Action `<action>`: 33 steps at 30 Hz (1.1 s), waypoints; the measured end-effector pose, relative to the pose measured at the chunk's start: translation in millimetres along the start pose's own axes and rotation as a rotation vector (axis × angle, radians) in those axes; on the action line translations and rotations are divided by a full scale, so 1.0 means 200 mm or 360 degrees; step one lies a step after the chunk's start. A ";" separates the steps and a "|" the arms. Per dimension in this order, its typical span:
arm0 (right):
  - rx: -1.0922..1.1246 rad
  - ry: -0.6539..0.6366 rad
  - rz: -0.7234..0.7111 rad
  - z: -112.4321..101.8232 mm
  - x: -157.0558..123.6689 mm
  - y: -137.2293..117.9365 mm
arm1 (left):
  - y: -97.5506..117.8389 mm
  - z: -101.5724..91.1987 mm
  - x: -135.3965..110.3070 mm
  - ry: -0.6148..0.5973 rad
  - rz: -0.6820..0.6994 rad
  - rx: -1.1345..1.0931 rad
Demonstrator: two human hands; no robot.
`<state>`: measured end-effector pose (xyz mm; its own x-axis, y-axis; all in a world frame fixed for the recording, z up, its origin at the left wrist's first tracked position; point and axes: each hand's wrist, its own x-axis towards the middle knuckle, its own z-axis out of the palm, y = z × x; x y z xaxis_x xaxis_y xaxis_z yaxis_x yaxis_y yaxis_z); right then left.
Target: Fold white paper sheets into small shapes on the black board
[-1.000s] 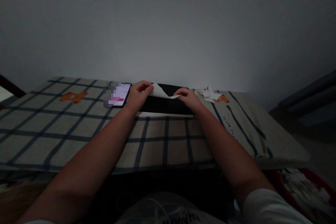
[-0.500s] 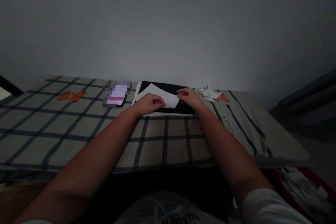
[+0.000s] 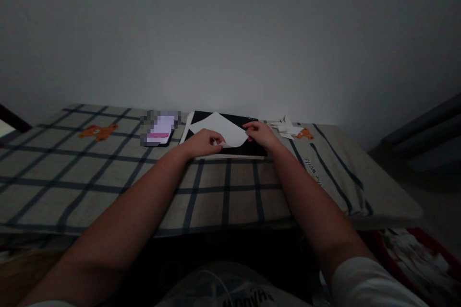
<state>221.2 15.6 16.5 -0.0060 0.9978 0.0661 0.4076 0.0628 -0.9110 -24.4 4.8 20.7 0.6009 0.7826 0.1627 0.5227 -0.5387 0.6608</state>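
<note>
A white sheet of paper [image 3: 219, 127] lies over a dark flat cover [image 3: 239, 118], one corner pointing toward the wall. My left hand [image 3: 205, 143] pinches the paper's near edge, which curls up slightly at the fingers. At the paper's right corner, my right hand [image 3: 260, 133] grips it between thumb and fingertips. Pale sheet edges show beneath the dark cover. Just beyond my right hand rests a folded white paper piece [image 3: 285, 127] with pointed tips.
A phone [image 3: 161, 129] with a lit, partly pixelated screen lies to the left. The checked tablecloth [image 3: 212, 192] has orange bear prints. A pale wall [image 3: 230, 38] rises behind the table. Below on the right is a red container [image 3: 434, 244] with crumpled cloth-like material.
The paper has shifted and turned a little, its far corner moving right. Its near edge now curls up by my left hand. Both hands stay nearly in place.
</note>
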 end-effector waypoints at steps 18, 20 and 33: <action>-0.0203 -0.0112 -0.0033 -0.02 0.01 0.03 | 0.01 -0.01 0.00 -0.0043 0.0040 0.0088; -0.0229 -0.0115 -0.0051 -0.02 0.01 0.03 | 0.02 -0.01 0.00 0.0021 0.0039 0.0149; -0.0544 -0.0240 -0.0643 0.02 -0.05 -0.01 | 0.03 0.00 0.01 0.0248 0.0149 0.0276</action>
<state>216.7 5.3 16.9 -0.3444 0.8892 0.3012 0.6190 0.4563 -0.6392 -20.2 3.2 24.4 0.5579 0.7582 0.3374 0.5731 -0.6460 0.5042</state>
